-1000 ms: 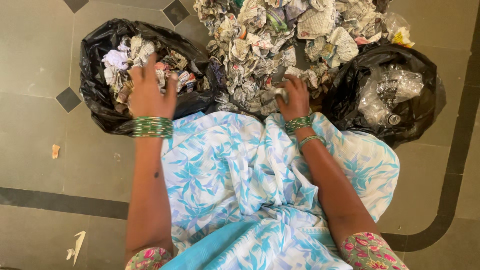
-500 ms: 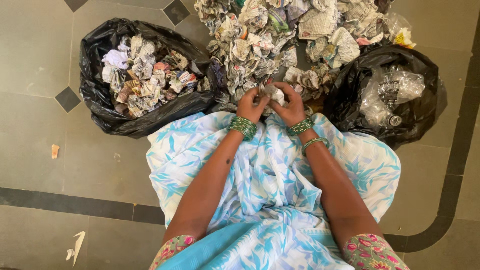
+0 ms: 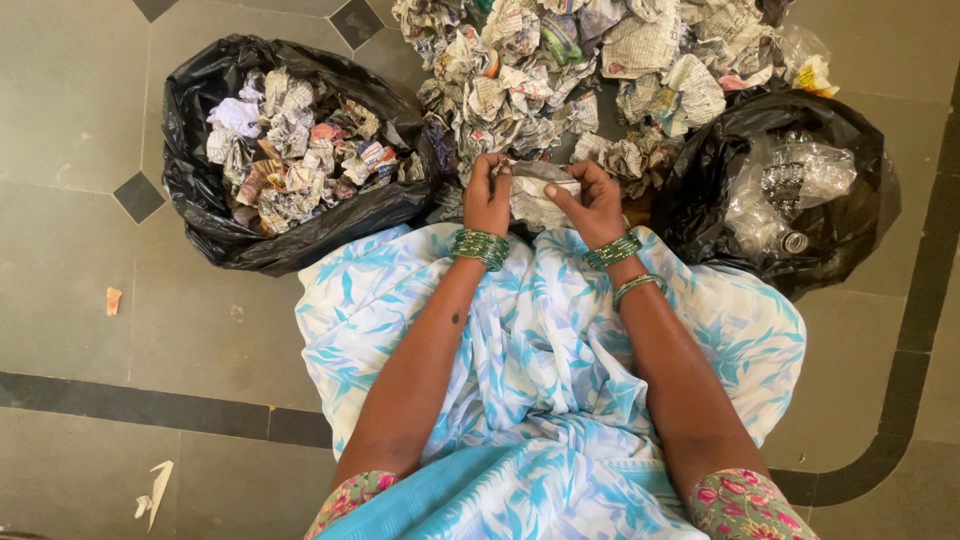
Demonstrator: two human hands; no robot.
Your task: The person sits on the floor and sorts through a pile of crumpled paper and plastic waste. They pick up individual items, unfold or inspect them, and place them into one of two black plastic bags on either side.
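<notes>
1. The left hand (image 3: 487, 196) and the right hand (image 3: 592, 203) are both gripping one crumpled paper (image 3: 537, 196), each closed on an opposite edge, so the piece is hanging between them just above the lap.
2. The paper is sitting at the near edge of the paper pile (image 3: 560, 70) on the floor (image 3: 70, 110), between the two black bags.
3. It is looking very light and soft: creased newsprint that is bending wherever fingers press and keeping its folds.
4. It is likely tearing easily if pulled hard from both ends, so a gentle pinch at the edges, as both hands are doing, is suiting it better than a tug at the middle.
5. It is not seeming slippery; the rough wrinkled surface is giving the fingers plenty to catch on.
6. The left bag (image 3: 200, 200) is lying open and holding more crumpled paper, near the left hand.
7. The right bag (image 3: 850, 230) is holding clear plastic bottles (image 3: 790, 185), stiffer and springier things than the paper.
8. Whether the piece is a single sheet or several pressed together is hard to tell, since the fingers are covering its ends.
</notes>
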